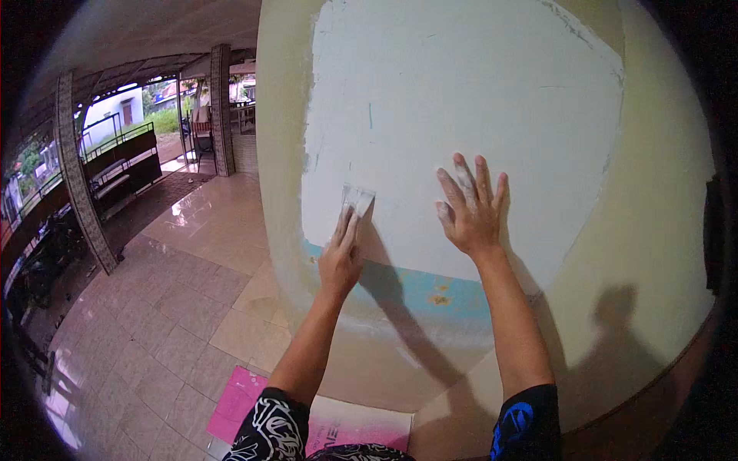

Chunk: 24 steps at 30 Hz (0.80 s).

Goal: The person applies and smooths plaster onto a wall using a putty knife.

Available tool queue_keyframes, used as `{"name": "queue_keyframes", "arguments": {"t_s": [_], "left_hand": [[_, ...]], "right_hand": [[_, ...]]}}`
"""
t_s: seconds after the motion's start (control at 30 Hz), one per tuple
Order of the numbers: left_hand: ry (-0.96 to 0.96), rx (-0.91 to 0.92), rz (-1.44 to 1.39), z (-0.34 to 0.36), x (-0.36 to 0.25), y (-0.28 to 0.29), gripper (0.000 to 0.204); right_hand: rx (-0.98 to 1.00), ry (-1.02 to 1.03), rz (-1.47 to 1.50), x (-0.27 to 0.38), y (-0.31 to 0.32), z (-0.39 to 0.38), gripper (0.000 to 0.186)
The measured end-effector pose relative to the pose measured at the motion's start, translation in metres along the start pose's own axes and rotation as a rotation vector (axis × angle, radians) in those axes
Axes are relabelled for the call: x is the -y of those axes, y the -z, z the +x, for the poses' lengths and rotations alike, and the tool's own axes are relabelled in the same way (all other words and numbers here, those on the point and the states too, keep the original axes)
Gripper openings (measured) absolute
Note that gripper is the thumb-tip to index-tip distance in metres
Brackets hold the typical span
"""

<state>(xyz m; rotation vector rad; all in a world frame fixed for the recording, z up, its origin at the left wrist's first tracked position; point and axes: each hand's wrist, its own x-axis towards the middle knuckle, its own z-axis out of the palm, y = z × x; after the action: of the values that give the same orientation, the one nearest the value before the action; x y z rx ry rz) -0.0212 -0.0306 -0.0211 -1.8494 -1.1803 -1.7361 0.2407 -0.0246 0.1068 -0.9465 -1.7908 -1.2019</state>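
Observation:
My left hand [342, 257] grips a small putty knife [359, 200] with a whitish blade, held against a large white plastered patch [407, 100] on the beige wall. My right hand [470, 203] is spread with fingertips on the white patch to the right of the knife, its fingers dusted white. Below both hands runs a pale turquoise band [457, 303] with small brownish spots. Dark shadows of my arms fall across the wall.
A tiled porch floor [154, 307] lies to the left, with pillars [222, 111], a railing and a bench [115, 180] beyond. Pink printed sheets [234, 399] lie at the foot of the wall [665, 230]. A dark object [711, 230] is at the far right edge.

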Motion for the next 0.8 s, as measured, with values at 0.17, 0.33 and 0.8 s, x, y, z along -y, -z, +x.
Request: {"name": "queue_keyframes", "arguments": {"t_s": [0.17,0.33,0.8], "left_hand": [[-0.005,0.017,-0.039,0.039,-0.016,0.010,0.071],[-0.001,0.041,0.024,-0.068,0.021,0.008,0.068],[0.020,0.039,0.063,-0.087,0.059,0.019,0.066]], "right_hand": [[-0.059,-0.092,-0.039,0.033,-0.006,0.022,0.052],[-0.132,-0.099,-0.069,0.033,-0.007,0.022,0.051],[-0.174,-0.103,-0.073,0.030,-0.017,0.022,0.051]]}}
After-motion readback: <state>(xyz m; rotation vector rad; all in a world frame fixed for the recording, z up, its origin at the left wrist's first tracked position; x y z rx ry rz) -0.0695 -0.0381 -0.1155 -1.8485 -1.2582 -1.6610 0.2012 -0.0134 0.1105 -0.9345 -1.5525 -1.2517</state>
